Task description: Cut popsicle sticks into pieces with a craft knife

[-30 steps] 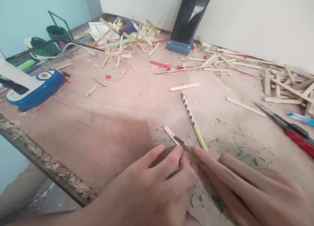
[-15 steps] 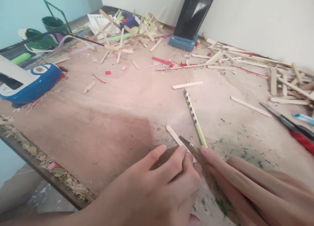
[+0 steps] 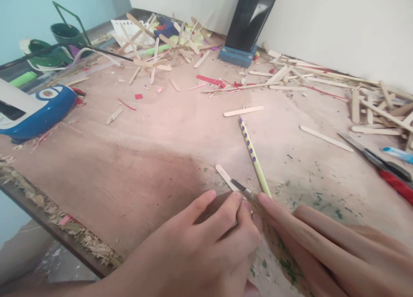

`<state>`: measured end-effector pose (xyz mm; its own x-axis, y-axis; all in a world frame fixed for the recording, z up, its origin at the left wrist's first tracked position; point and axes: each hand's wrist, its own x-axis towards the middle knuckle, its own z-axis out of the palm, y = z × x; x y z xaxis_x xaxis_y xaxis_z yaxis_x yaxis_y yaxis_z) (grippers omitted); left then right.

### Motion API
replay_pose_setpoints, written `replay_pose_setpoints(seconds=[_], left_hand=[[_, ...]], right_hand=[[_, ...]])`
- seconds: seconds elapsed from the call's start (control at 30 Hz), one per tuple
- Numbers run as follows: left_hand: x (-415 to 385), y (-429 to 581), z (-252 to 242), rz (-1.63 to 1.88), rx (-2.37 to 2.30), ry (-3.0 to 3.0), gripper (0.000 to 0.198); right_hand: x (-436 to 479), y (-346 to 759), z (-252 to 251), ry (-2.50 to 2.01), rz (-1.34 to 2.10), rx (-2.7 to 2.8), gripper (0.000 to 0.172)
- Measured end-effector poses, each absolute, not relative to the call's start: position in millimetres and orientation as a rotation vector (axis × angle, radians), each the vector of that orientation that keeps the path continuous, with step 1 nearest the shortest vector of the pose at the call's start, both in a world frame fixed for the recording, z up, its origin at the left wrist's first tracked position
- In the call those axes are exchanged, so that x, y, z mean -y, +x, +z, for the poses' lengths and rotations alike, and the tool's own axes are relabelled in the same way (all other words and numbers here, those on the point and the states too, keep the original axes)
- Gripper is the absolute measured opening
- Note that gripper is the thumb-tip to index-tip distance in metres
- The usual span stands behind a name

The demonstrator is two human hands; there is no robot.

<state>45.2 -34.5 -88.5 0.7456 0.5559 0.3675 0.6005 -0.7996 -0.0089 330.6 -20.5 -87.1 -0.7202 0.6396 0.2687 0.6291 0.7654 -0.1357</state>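
My left hand (image 3: 209,241) is closed over the lower part of a wooden craft stick (image 3: 223,174), pressing it against the table. The stick's rounded far end pokes out beyond my fingertips. In my right hand (image 3: 316,241) is a craft knife (image 3: 241,186), with the forefinger stretched along it. Its small pointed blade lies at the right edge of the stick, partly over it; my fingers hide most of the handle. Just beyond my right fingertip rests a yellow pencil (image 3: 258,168) with purple dots, its tip pointing away from me.
Two loose craft sticks lie farther out, one beyond the pencil (image 3: 243,111) and one to the right (image 3: 325,138). Red-handled scissors (image 3: 374,159) are at the right. Heaped sticks (image 3: 371,108) and scraps line the back. A blue-and-white object (image 3: 41,112) stands left; shavings (image 3: 77,234) edge the table.
The knife blade has shifted slightly, from beside the stick to partly over its edge. My left hand keeps its hold, and the whole view has moved a little.
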Motion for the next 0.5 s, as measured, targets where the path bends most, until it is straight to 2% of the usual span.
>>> replay_pose_setpoints(seconds=[0.2, 0.5], left_hand=[[36.0, 45.0, -87.4, -0.533, 0.953, -2.809, 0.047], [33.2, 44.0, -87.7, -0.534, 0.947, -2.820, 0.047]], right_hand=[[21.0, 329.8, -89.4, -1.005, 0.074, 2.634, 0.071], [21.9, 332.3, -91.1, -0.993, 0.128, 2.647, 0.081]])
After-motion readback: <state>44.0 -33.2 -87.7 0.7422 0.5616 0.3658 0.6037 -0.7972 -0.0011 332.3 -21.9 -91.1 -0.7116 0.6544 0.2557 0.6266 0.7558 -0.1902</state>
